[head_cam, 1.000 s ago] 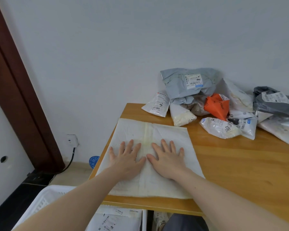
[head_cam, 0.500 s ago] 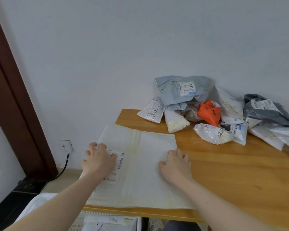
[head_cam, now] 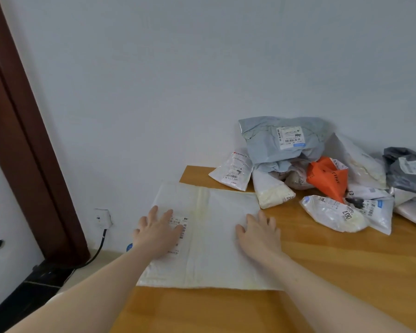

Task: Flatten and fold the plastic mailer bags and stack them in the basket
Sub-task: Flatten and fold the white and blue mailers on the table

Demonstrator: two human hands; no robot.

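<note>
White mailer bag (head_cam: 216, 239) flat on worktop (head_cam: 346, 272), under both grips: left hand (head_cam: 157, 233) and right hand (head_cam: 258, 233) spread flat, pressing.

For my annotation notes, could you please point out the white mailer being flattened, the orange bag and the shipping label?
white mailer (head_cam: 222, 239), head view, bare middle.
orange bag (head_cam: 328, 177), head view, centre.
shipping label (head_cam: 181, 224), head view, barcode edge.

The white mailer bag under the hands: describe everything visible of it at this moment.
The white mailer bag is a large, thin, slightly yellowed plastic sheet lying flat on the wooden table, its left part overhanging the table's left edge. A yellowish band runs front to back across it. A barcoded shipping label sits on its left part, partly covered by the left hand, which rests on it with fingers spread. The right hand presses its right edge.
</note>
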